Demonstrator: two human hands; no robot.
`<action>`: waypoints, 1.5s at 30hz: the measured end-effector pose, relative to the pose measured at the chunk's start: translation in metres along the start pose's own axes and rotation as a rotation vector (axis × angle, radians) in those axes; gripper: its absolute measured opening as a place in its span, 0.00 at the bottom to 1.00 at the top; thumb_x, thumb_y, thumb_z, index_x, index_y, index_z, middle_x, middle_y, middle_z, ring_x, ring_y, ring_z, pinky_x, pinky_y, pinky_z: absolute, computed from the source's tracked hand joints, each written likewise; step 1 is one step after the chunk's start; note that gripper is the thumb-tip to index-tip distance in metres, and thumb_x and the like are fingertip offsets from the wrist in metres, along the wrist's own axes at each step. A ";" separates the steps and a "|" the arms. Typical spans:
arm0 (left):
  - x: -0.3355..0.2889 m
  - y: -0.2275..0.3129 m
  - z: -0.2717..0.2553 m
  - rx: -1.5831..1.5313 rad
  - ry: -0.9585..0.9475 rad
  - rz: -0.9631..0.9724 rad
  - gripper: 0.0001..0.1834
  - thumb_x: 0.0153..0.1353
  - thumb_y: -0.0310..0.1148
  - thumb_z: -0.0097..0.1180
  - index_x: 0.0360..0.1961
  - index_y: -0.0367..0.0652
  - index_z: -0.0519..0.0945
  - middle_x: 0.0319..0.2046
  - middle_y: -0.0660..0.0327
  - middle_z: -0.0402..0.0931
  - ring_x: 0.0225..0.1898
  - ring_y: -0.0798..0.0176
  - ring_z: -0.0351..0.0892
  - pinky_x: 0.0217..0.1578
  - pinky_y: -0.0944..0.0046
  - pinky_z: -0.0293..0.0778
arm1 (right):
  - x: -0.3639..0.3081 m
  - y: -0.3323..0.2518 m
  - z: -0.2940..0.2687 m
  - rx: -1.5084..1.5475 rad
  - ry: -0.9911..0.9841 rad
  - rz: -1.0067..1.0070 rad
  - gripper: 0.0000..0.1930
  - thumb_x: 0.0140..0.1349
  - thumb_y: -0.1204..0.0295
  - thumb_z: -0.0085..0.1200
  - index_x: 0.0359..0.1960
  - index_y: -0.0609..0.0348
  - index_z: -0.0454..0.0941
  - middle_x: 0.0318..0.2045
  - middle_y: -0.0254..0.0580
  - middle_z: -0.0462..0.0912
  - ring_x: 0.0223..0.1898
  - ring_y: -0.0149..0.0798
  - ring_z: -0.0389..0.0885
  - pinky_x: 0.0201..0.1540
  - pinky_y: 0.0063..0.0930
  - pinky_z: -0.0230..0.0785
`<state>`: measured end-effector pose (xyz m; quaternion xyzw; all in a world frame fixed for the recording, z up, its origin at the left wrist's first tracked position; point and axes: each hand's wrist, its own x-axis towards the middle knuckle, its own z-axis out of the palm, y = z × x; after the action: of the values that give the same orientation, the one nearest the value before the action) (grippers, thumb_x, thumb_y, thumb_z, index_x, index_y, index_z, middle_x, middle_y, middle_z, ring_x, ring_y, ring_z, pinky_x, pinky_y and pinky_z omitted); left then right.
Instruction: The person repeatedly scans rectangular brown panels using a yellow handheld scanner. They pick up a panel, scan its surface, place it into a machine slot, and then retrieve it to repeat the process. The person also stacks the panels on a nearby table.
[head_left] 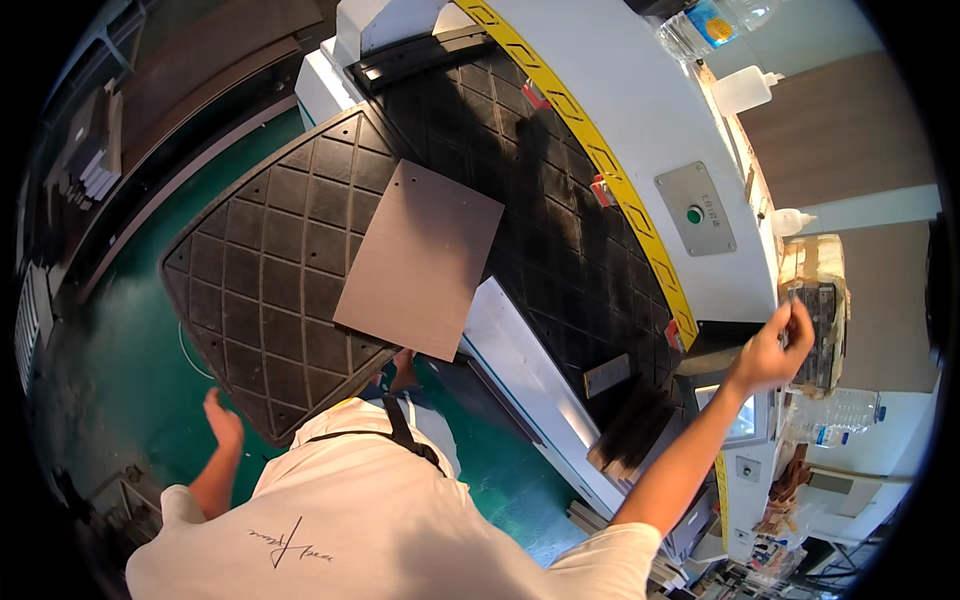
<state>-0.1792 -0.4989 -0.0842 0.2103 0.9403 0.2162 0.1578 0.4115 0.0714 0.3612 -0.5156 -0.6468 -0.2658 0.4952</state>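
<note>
Watching from afar, I see the right hand (772,352) with its fingers bent inward, just beside a dark rectangular block partly wrapped in yellowish tape (826,320); whether it grips or touches the block, I cannot tell. The left hand (226,422) hangs loose, apparently bare, beside the black, diamond-grooved table wing (225,265). On that wing lies a flat, brown rectangular panel (425,260), clear of both hands, its lower right part jutting past the wing's edge toward the long white machine rail (530,365). I judge that a bump to that overhang could swivel or tip the panel into the gap. Fingers snagging the taped block might topple it, and a stray forearm could press the round green button (694,214).
</note>
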 end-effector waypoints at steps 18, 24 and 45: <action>-0.071 0.014 -0.004 0.450 -1.306 0.358 0.20 0.69 0.51 0.60 0.50 0.47 0.84 0.43 0.49 0.86 0.44 0.44 0.85 0.46 0.48 0.79 | -0.160 -0.198 -0.015 0.773 -1.030 0.062 0.10 0.62 0.83 0.60 0.44 0.62 0.86 0.40 0.45 0.86 0.42 0.42 0.85 0.48 0.34 0.78; -0.046 0.197 -0.169 0.810 -1.146 0.624 0.17 0.61 0.48 0.68 0.44 0.49 0.85 0.30 0.58 0.86 0.39 0.50 0.87 0.39 0.49 0.78 | -0.284 -0.282 -0.027 1.495 -1.778 0.675 0.22 0.68 0.70 0.66 0.61 0.66 0.80 0.57 0.48 0.84 0.57 0.42 0.84 0.58 0.35 0.77; -0.116 0.438 0.145 0.188 -0.205 0.728 0.47 0.56 0.51 0.70 0.74 0.47 0.66 0.78 0.39 0.50 0.81 0.37 0.42 0.73 0.25 0.46 | -0.346 -0.087 -0.187 1.329 -1.389 1.423 0.17 0.83 0.54 0.42 0.59 0.52 0.66 0.42 0.41 0.78 0.14 0.26 0.68 0.13 0.20 0.57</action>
<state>0.1209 -0.1446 0.0225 0.5641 0.7993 0.1491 0.1437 0.3913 -0.2569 0.1282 -0.4346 -0.3566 0.7897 0.2457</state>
